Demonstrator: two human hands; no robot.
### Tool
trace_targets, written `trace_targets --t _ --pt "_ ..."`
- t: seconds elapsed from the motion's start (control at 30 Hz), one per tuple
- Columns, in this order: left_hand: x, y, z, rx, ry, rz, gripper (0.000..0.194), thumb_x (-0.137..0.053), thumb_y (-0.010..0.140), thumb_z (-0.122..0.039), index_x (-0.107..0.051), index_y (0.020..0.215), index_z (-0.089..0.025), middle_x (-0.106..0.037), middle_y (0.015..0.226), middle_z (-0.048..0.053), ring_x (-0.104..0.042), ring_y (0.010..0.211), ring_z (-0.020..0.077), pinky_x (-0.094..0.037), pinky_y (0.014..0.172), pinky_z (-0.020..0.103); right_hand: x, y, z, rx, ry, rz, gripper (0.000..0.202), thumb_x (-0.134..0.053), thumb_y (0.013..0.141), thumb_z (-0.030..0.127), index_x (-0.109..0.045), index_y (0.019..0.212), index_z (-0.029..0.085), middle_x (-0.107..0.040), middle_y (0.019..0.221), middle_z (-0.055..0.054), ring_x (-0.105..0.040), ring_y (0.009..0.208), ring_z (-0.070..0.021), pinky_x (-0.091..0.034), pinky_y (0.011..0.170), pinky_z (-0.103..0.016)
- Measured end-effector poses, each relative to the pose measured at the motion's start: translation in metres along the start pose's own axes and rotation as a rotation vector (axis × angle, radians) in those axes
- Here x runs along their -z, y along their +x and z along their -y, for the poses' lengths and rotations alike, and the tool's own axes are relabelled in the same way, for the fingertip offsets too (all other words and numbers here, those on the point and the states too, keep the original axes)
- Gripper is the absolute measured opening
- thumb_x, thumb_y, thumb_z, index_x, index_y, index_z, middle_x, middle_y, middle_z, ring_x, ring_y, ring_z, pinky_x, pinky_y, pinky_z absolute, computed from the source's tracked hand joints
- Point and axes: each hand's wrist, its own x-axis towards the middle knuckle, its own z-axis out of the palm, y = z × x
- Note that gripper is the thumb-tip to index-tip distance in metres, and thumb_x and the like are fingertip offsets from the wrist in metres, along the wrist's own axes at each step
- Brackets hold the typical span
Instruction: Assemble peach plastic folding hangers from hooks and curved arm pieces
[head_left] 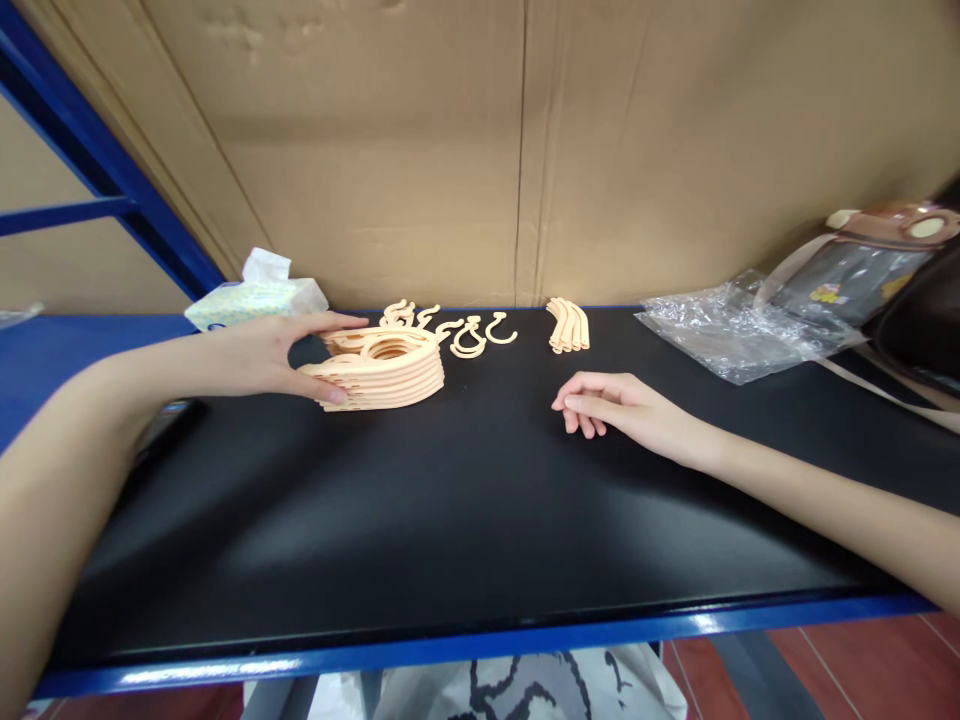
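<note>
Near the back left of the black tabletop lies a neat stack of flat, cream-coloured plastic hanger parts (397,380), curved with a round opening. My left hand (296,350) holds the left end of this stack, thumb in front and fingers behind. Behind it, and to its right, are several loose cream hooks (469,340). A small bundle of short curved cream arm pieces (570,326) lies farther right. Just in front of that bundle, my right hand (600,405) has its fingers curled in, thumb near the index finger, and nothing shows in it.
A tissue pack (259,300) is at the back left. Crumpled clear plastic bags (739,325) and a drink bottle with a strap (847,265) stand at the right. Cardboard (420,150) forms the back, a blue frame (105,150) the left side. A dark flat object lies under my left forearm.
</note>
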Motion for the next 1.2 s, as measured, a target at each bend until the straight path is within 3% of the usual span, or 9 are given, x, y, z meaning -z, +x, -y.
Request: trace_targets --t 0.17,0.4,0.7,0.83,0.9,0.97,1.1,1.2 --pt "0.0 0.0 -0.001 0.03 -0.024 0.065 0.099 -0.065 0.065 -0.06 -0.015 0.144 -0.03 -0.04 0.138 0.005 -0.047 0.113 0.0256 -0.036 0.096 0.038 0.0 0.0 0.0 0.005 -0.013 0.008 0.027 -0.051 0.087 0.042 -0.061 0.092 0.018 -0.061 0.075 0.0 -0.053 0.062 -0.0089 -0.041 0.055 -0.023" --pt "0.001 0.0 -0.003 0.037 -0.011 0.071 0.097 -0.065 0.065 -0.062 -0.017 0.144 -0.032 -0.044 0.134 0.003 -0.049 0.112 0.0238 -0.037 0.094 0.034 0.0 0.0 0.0 0.004 -0.031 0.019 0.028 -0.051 0.087 0.043 -0.061 0.093 0.018 -0.062 0.075 -0.001 -0.053 0.063 -0.009 -0.041 0.055 -0.022" --pt "-0.005 -0.001 0.0 -0.023 -0.043 -0.042 0.099 -0.063 0.066 -0.066 -0.016 0.144 -0.028 -0.045 0.135 0.008 -0.051 0.111 0.0279 -0.04 0.093 0.043 0.0 0.0 0.001 -0.003 -0.041 0.034 0.028 -0.051 0.086 0.043 -0.061 0.092 0.018 -0.061 0.075 -0.001 -0.053 0.064 -0.01 -0.042 0.057 -0.024" --pt "0.0 -0.006 -0.031 -0.131 0.019 -0.298 0.095 -0.046 0.073 -0.075 -0.019 0.144 -0.017 -0.042 0.136 0.013 -0.042 0.121 0.0302 -0.033 0.101 0.044 0.0 -0.001 0.001 -0.005 -0.044 0.037 0.027 -0.051 0.086 0.043 -0.061 0.092 0.018 -0.061 0.075 -0.001 -0.053 0.064 -0.0099 -0.042 0.057 -0.023" --pt "0.001 -0.008 -0.056 -0.224 0.072 -0.46 0.078 -0.039 0.085 -0.065 -0.026 0.141 -0.013 -0.038 0.139 0.014 -0.036 0.127 0.0284 -0.026 0.107 0.044 0.0 -0.001 0.002 -0.005 -0.044 0.035 0.027 -0.051 0.087 0.042 -0.061 0.092 0.018 -0.061 0.075 -0.001 -0.053 0.064 -0.0096 -0.041 0.057 -0.023" --pt "-0.005 -0.011 -0.08 -0.316 0.025 -0.527 0.059 -0.04 0.09 -0.053 -0.034 0.136 -0.016 -0.042 0.136 0.01 -0.035 0.128 0.0242 -0.025 0.108 0.039 0.0 -0.001 0.002 -0.006 -0.044 0.034 0.027 -0.051 0.087 0.042 -0.061 0.092 0.018 -0.061 0.075 -0.001 -0.053 0.064 -0.0094 -0.041 0.056 -0.023" --pt "-0.033 -0.013 -0.118 -0.546 -0.039 -0.356 0.047 -0.045 0.092 -0.04 -0.037 0.134 -0.02 -0.042 0.137 0.007 -0.033 0.131 0.0211 -0.028 0.111 0.036 -0.001 0.0 0.003 -0.001 -0.046 0.032 0.027 -0.051 0.087 0.043 -0.061 0.093 0.018 -0.061 0.075 0.0 -0.053 0.064 -0.0094 -0.041 0.057 -0.023" --pt "-0.053 -0.014 -0.133 -0.638 -0.056 -0.258 0.05 -0.047 0.092 -0.038 -0.035 0.137 -0.023 -0.04 0.141 0.005 -0.026 0.136 0.0225 -0.027 0.113 0.04 -0.001 0.0 0.003 0.002 -0.053 0.037 0.027 -0.05 0.087 0.042 -0.061 0.094 0.018 -0.061 0.075 0.0 -0.053 0.063 -0.0093 -0.041 0.057 -0.023"
